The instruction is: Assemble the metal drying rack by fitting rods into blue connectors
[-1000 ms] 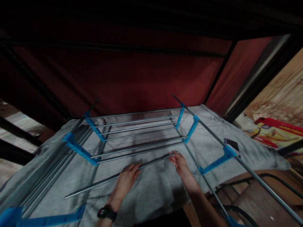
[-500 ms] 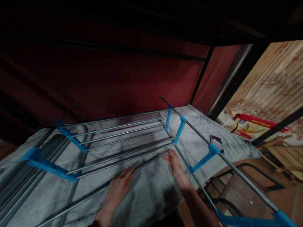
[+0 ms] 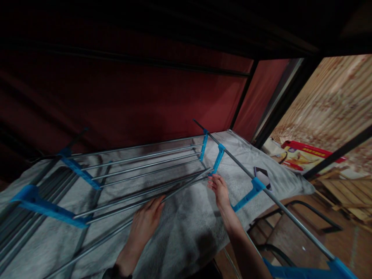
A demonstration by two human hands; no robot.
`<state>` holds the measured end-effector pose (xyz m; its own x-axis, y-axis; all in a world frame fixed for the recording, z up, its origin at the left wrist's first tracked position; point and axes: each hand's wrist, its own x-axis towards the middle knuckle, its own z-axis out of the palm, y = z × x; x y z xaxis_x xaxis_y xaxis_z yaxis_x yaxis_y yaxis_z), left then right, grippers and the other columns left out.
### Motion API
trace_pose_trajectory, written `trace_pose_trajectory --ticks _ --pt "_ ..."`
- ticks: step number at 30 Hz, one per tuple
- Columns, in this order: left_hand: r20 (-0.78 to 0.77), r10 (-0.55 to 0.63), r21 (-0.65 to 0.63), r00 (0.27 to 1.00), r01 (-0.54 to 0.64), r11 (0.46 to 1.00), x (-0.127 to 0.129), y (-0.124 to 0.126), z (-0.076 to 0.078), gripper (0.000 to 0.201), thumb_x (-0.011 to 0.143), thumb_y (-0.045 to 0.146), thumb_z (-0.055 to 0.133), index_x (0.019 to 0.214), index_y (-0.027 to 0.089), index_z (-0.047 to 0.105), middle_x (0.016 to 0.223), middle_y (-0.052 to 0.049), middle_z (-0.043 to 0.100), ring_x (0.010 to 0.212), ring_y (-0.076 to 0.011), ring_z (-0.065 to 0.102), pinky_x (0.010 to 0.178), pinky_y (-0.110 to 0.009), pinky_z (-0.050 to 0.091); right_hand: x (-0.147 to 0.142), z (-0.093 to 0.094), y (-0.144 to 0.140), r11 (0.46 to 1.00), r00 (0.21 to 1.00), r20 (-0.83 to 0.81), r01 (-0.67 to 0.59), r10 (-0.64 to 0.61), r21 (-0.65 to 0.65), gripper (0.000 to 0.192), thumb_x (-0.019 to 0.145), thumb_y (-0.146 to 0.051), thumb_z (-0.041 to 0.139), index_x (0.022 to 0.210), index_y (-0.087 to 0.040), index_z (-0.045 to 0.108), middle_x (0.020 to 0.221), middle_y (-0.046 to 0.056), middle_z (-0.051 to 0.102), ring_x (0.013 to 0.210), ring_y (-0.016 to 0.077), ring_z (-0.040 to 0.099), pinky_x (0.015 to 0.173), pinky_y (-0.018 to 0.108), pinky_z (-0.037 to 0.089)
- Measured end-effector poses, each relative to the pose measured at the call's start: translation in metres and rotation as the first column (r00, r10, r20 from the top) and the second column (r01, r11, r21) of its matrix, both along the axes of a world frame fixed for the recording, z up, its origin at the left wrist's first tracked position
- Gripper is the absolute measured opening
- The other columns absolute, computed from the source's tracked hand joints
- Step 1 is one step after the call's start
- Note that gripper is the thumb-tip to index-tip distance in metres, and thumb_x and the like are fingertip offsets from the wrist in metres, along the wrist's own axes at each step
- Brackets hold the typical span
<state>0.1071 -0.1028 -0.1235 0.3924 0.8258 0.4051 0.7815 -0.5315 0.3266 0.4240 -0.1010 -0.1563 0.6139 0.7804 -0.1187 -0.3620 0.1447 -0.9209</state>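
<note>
Rod [image 3: 136, 211], loose, of grey metal, lies slantwise across the near part of the scene, its low end at the near left and its far end raised toward the right, close by a blue connector [image 3: 217, 159].

Backdrop: a dark red fabric wall [image 3: 145, 100] fills the far side, crossed by black frame bars.

Bearing surface: a grey blanket [image 3: 186, 228] covers the flat area beneath the work, reaching from the near left to the far right edge.

Assembly: a metal rack [image 3: 139, 162] of parallel grey tubes joined by blue plastic brackets lies flat on the blanket, beyond the loose rod. A long side pole [image 3: 279, 203] with further blue brackets runs from the far middle down to the near right corner.

Right of the blanket: a red and yellow box [image 3: 308, 157] lies on the floor, well apart from the hands. A small dark phone-like object [image 3: 263, 176] rests on the blanket just beside the side pole.

Hands: the left hand [image 3: 145, 223] lies palm down over the middle of the rod, fingers extended and touching it, not clenched. The right hand [image 3: 219, 188] is at the rod's far end, fingertips pinching or touching it; a firm grip cannot be confirmed.
</note>
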Motion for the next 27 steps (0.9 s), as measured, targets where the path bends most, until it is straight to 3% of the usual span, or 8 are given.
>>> trace_pose_trajectory --ticks 6,10,16,23,27 --pt "-0.009 0.006 -0.005 1.000 -0.006 1.000 0.012 0.007 0.007 0.039 0.104 0.036 0.039 0.128 0.026 0.068 0.116 -0.005 0.077 0.094 -0.0207 0.075 0.081 -0.031 0.059 0.017 -0.008 0.006 0.987 0.963 0.224 0.159 -0.152 -0.012 0.036 0.071 -0.042 0.067 0.101 -0.024 0.065 0.109 0.005 0.070 0.099 0.0219 0.064 0.087 0.036 0.053" --pt "-0.083 0.031 -0.028 0.996 -0.034 0.999 0.024 0.013 0.019 0.040 0.104 0.034 0.040 0.132 0.026 0.067 0.116 -0.007 0.077 0.093 -0.0224 0.074 0.081 -0.033 0.058 0.029 0.000 0.014 0.974 0.902 0.380 0.225 -0.205 -0.007 0.051 0.073 -0.039 0.061 0.123 -0.026 0.062 0.134 0.007 0.062 0.121 0.0241 0.057 0.107 0.041 0.043" --pt "-0.174 0.053 -0.027 0.983 -0.058 0.998 0.036 0.020 0.024 0.039 0.104 0.032 0.042 0.134 0.026 0.065 0.123 -0.008 0.074 0.098 -0.0230 0.074 0.084 -0.033 0.057 0.036 0.016 0.027 0.985 0.870 0.464 0.166 -0.166 0.043 0.063 0.075 -0.035 0.057 0.137 -0.024 0.058 0.151 0.009 0.052 0.135 0.0260 0.050 0.114 0.043 0.039" --pt "-0.190 0.037 -0.018 0.981 -0.041 0.999 0.044 0.027 0.028 0.040 0.103 0.028 0.043 0.136 0.026 0.064 0.123 -0.008 0.074 0.102 -0.0237 0.073 0.087 -0.034 0.057 0.032 0.031 0.040 0.993 0.892 0.440 0.072 -0.104 0.089 0.063 0.073 -0.029 0.055 0.135 -0.024 0.061 0.146 0.007 0.059 0.137 0.0249 0.051 0.116 0.044 0.038" --pt "-0.200 0.018 -0.030 0.980 -0.024 0.999 0.046 0.030 0.029 0.040 0.104 0.027 0.041 0.136 0.027 0.065 0.122 -0.008 0.074 0.101 -0.0235 0.073 0.088 -0.035 0.057 0.030 0.031 0.042 0.992 0.895 0.430 0.093 -0.121 0.086 0.065 0.072 -0.028 0.056 0.136 -0.022 0.060 0.147 0.009 0.059 0.135 0.0250 0.053 0.117 0.043 0.037"
